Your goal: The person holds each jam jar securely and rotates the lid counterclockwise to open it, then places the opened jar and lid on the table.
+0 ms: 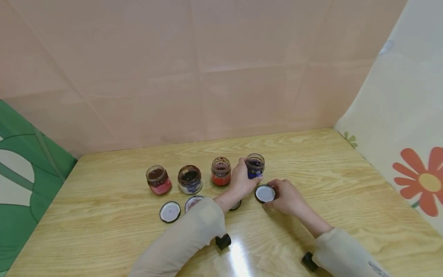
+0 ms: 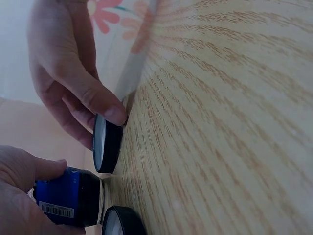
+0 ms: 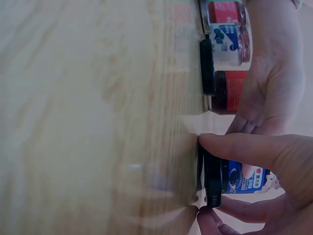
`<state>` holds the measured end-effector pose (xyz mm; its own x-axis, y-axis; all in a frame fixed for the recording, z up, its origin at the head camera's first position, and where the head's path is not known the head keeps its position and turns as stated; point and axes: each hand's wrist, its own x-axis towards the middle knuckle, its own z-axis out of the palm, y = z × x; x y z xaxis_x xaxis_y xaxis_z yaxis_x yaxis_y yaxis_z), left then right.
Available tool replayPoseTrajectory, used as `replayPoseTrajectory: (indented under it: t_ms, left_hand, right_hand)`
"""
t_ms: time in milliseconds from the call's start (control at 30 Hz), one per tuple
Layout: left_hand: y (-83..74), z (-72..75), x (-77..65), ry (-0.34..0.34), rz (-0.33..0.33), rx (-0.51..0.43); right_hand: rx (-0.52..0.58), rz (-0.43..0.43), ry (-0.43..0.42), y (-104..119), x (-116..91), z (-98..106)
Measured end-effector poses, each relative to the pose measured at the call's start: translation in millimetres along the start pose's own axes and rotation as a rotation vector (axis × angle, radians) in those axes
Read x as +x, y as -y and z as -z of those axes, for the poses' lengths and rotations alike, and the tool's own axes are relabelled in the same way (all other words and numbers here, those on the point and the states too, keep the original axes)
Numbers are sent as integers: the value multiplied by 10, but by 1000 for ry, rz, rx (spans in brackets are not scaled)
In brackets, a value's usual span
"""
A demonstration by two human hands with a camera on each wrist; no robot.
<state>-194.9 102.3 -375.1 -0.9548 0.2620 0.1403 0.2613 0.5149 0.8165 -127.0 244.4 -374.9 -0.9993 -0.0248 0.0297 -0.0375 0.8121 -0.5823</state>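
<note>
Four small open glass jars stand in a row on the wooden table (image 1: 346, 184). My left hand (image 1: 250, 172) grips the rightmost one, a blue-labelled jar (image 1: 255, 165), from its left side; that jar (image 2: 68, 198) stands upright. Just in front of it my right hand (image 1: 273, 197) pinches a black-rimmed lid (image 1: 264, 193) by its edge, white inside facing up, low on the table. The same lid (image 2: 106, 144) shows between thumb and fingers in the left wrist view, and the right wrist view has the lid (image 3: 212, 178) in front of the blue jar (image 3: 247, 178).
To the left stand a red-labelled jar (image 1: 221, 171), a white-and-blue-labelled jar (image 1: 189, 179) and another red-labelled jar (image 1: 158, 180). Two loose lids (image 1: 170, 211) (image 1: 193, 202) lie before them; a third lid (image 1: 236, 206) is half hidden under my left wrist. Pink panels wall the back.
</note>
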Motion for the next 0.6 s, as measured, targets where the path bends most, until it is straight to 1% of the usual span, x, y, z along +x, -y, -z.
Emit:
replayPoseTrajectory:
  t_ms: [100, 167, 400, 600]
  left_hand:
    - [-22, 3, -2, 12, 5, 18]
    - [-48, 13, -2, 22, -4, 30]
    - [-148, 96, -57, 70, -26, 59]
    - [-192, 149, -130, 93, -87, 109]
  right_hand:
    - [-7, -15, 15, -8, 11, 3]
    - [-13, -12, 21, -16, 20, 11]
    - [13, -6, 36, -40, 38, 35]
    - [43, -7, 54, -79, 38, 43]
